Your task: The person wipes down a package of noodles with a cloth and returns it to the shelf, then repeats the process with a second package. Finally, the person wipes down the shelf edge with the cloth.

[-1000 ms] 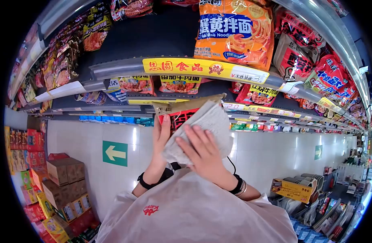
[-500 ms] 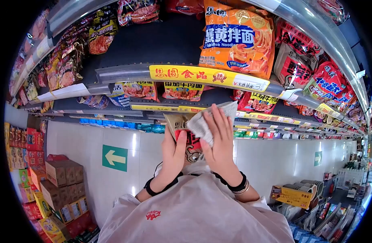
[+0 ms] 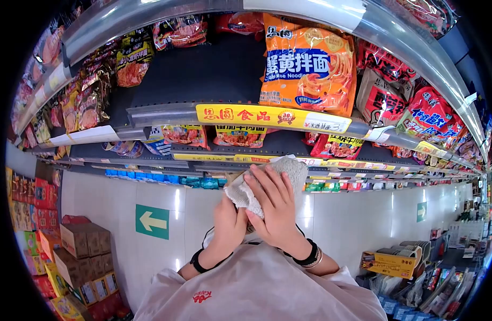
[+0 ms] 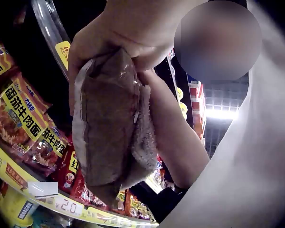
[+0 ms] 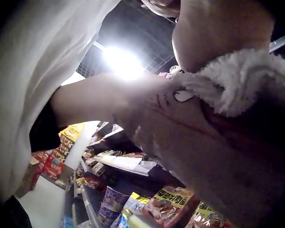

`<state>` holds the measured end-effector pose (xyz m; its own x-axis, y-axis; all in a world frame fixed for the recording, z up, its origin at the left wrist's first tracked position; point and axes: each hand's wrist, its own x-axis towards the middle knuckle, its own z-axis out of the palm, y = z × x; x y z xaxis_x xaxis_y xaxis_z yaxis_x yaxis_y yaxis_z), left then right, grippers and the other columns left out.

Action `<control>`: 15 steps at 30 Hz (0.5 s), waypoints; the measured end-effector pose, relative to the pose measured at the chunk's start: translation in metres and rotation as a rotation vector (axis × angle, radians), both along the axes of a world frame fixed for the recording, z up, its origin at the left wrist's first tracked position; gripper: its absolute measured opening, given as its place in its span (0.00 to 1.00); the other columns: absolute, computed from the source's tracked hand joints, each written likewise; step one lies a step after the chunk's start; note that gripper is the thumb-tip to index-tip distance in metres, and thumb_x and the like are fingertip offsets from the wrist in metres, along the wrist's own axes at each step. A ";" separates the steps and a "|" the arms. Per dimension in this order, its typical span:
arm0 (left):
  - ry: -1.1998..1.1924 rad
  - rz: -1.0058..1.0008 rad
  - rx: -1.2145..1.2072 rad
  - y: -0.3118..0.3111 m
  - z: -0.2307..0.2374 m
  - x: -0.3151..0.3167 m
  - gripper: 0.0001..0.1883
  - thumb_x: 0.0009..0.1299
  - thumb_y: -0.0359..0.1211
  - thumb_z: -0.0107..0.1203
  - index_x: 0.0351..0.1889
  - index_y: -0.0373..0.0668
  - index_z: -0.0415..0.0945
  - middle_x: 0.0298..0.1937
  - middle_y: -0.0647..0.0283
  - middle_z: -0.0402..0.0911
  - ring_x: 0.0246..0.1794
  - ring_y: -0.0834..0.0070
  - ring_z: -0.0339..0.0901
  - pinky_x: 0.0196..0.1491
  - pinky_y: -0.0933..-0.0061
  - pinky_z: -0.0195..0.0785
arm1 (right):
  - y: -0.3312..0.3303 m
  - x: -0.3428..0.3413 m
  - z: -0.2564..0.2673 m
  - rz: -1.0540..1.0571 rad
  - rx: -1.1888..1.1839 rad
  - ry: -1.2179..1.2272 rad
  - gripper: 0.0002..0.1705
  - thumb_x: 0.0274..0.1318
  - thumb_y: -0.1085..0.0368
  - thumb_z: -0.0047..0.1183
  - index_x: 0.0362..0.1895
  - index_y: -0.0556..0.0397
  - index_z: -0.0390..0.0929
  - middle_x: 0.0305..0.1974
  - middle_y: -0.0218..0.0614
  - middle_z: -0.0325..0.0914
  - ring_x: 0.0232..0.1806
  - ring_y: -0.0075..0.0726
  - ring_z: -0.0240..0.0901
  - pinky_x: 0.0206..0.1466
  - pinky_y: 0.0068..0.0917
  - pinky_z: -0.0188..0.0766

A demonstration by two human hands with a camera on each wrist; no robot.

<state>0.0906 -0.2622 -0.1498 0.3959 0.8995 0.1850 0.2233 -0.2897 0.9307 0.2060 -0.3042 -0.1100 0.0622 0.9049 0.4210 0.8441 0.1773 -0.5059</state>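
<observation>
The left hand [image 3: 229, 223] grips a brown noodle packet [image 4: 107, 123] from its lower left side; in the head view the packet is almost wholly covered. Over its front lies a light grey cloth [image 3: 292, 170], pressed flat by the right hand [image 3: 274, 206], whose fingers are extended across it. In the left wrist view the packet's plain brown back faces the camera, with the fluffy cloth [image 4: 145, 137] along its right edge. The right wrist view has the cloth [image 5: 237, 80] bunched at the packet's upper edge [image 5: 199, 142].
Ahead, a curved shelf [image 3: 187, 69] holds an orange noodle packet [image 3: 308, 69] and red packets [image 3: 430, 115]. A yellow price strip [image 3: 273, 116] runs along its edge. Cardboard boxes [image 3: 85, 241] stand at lower left, and a yellow box [image 3: 389, 264] at lower right.
The cloth, folded back half a second ago with the packet's red print showing, now covers the packet's front. Both hands have moved slightly lower in the head view. The shelf also appears lower.
</observation>
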 end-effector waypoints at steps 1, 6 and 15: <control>0.011 0.014 -0.001 -0.001 0.000 0.000 0.18 0.59 0.29 0.41 0.46 0.30 0.57 0.30 0.44 0.72 0.31 0.50 0.71 0.32 0.65 0.64 | 0.001 0.002 0.000 -0.001 0.003 -0.002 0.27 0.47 0.53 0.39 0.52 0.52 0.62 0.55 0.40 0.57 0.58 0.45 0.49 0.59 0.44 0.39; -0.030 0.042 -0.044 -0.003 0.017 0.002 0.19 0.62 0.35 0.42 0.47 0.31 0.57 0.30 0.47 0.72 0.30 0.54 0.73 0.32 0.68 0.64 | 0.005 0.018 -0.002 -0.033 0.041 0.108 0.24 0.46 0.57 0.41 0.48 0.56 0.64 0.51 0.40 0.61 0.55 0.46 0.53 0.58 0.44 0.42; -0.026 0.022 0.000 0.005 0.022 0.002 0.19 0.64 0.38 0.42 0.48 0.34 0.58 0.31 0.50 0.73 0.31 0.60 0.74 0.35 0.70 0.64 | 0.005 0.029 -0.018 -0.230 0.175 0.264 0.20 0.50 0.60 0.38 0.45 0.61 0.65 0.48 0.43 0.64 0.54 0.51 0.53 0.58 0.47 0.41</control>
